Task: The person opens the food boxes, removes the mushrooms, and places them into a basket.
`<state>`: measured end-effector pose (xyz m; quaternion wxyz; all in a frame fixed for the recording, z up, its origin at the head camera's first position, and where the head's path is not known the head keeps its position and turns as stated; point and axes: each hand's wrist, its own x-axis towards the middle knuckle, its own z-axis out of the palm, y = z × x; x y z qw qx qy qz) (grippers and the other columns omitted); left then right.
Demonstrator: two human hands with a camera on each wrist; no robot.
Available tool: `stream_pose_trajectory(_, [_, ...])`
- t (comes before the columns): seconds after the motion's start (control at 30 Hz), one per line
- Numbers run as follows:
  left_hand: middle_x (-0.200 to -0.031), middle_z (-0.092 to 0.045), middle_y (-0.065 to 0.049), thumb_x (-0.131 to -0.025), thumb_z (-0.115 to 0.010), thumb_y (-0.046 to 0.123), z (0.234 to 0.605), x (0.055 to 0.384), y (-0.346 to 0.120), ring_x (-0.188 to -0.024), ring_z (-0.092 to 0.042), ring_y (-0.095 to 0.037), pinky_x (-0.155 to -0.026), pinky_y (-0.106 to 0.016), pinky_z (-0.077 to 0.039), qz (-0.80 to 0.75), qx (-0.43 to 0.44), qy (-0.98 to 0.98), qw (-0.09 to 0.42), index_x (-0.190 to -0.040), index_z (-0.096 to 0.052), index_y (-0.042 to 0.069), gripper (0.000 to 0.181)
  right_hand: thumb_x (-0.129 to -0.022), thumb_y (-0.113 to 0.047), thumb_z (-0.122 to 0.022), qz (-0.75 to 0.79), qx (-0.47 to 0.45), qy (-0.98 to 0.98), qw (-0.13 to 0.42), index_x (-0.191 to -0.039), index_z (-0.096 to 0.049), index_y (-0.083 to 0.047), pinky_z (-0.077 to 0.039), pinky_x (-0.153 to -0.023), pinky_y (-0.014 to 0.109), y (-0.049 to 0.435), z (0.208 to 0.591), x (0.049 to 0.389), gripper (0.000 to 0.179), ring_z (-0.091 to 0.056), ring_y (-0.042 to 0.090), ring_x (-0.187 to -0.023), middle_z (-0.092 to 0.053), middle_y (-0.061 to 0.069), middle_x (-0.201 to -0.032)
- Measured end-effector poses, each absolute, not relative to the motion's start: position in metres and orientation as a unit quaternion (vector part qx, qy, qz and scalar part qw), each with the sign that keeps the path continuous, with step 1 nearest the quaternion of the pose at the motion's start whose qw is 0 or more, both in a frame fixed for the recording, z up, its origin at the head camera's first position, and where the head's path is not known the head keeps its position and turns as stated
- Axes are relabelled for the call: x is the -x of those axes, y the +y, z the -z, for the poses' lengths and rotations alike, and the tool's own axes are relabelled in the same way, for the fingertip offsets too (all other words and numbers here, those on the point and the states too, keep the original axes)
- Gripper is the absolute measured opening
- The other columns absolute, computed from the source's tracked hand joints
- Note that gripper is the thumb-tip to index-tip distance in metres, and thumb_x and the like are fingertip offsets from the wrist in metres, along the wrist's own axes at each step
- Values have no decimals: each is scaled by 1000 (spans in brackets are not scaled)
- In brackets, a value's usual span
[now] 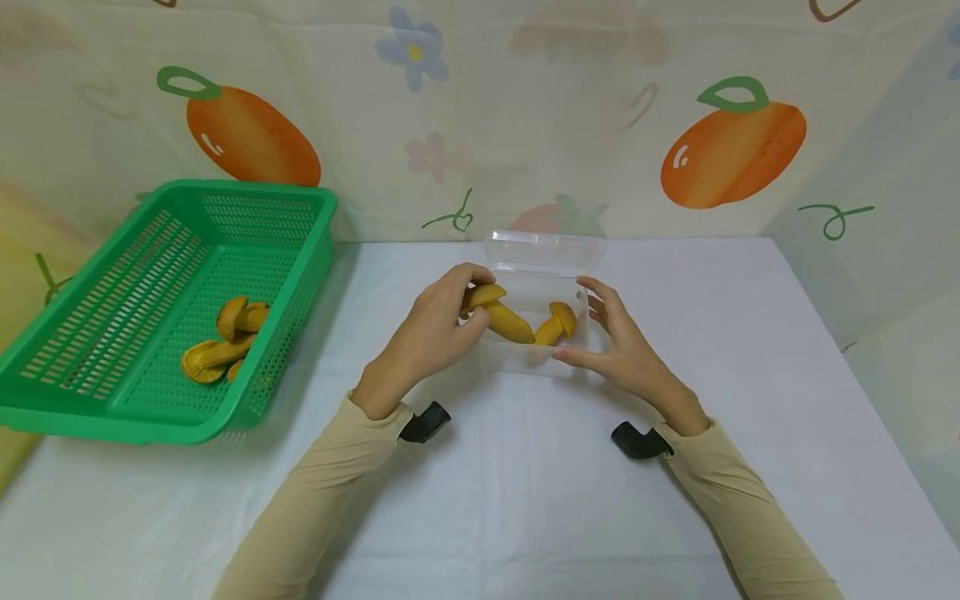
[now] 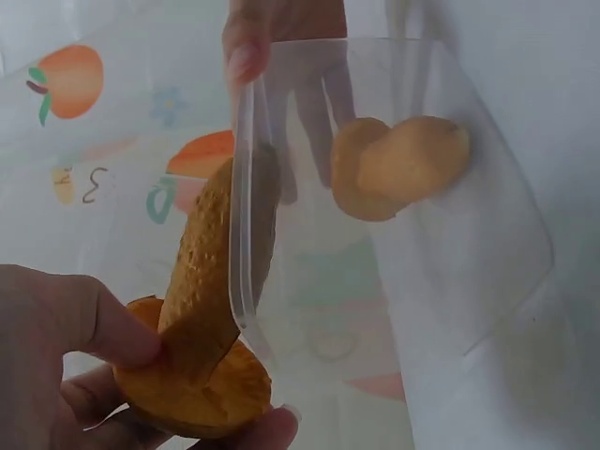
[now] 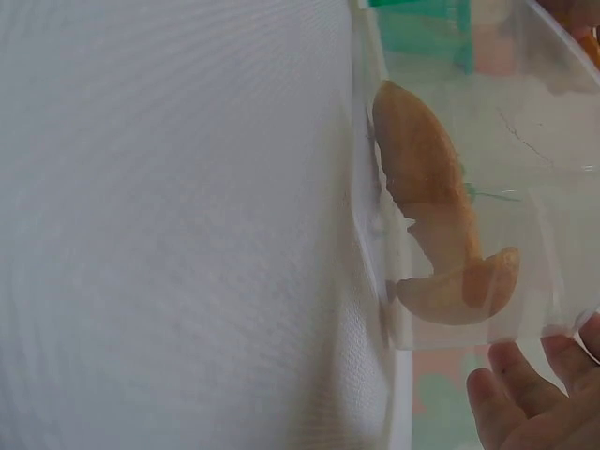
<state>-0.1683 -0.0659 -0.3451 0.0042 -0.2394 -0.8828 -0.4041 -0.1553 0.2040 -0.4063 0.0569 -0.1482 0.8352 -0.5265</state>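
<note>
My left hand [image 1: 442,323] pinches a yellow-brown mushroom [image 1: 510,322] by its cap. In the left wrist view the stem of this mushroom [image 2: 199,272] reaches over the rim into a clear plastic box [image 2: 450,281]. A second mushroom [image 1: 556,324] lies inside at the box's right end. My right hand [image 1: 626,348] spans that end of the box, thumb at the front edge and fingers at the back. The right wrist view shows the fingers [image 3: 516,384] beside the wall, with the mushroom inside [image 3: 436,202] seen through the plastic. The clear lid [image 1: 543,252] stands raised behind.
On the left stands a green plastic basket [image 1: 142,421] with several mushrooms [image 1: 217,354] in its right part. A white cloth [image 1: 525,483] covers the table, and a fruit-print curtain [image 1: 480,108] hangs along the back.
</note>
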Motion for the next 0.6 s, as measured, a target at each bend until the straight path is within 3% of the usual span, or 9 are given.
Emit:
stream_pose_trajectory(0.33, [-122, -61, -4, -93, -43, 4, 352, 161, -80, -95, -57, -17, -86, -33, -49, 390, 269, -880, 12, -127, -63, 12, 40, -83, -18, -81, 530, 148, 833, 59, -156, -18, -19, -21, -124, 48, 204, 405, 155, 97, -21, 35, -152, -18, 0, -164])
stream_pose_trajectory(0.6, [-119, -62, -9, -95, -64, 12, 361, 156, -85, -90, -57, -16, -78, -28, -52, 381, 305, -873, 3, -126, -59, 6, 32, -83, -20, -81, 529, 148, 833, 60, -157, -17, -20, -21, -124, 49, 204, 407, 155, 97, -21, 34, -152, -18, 0, -164])
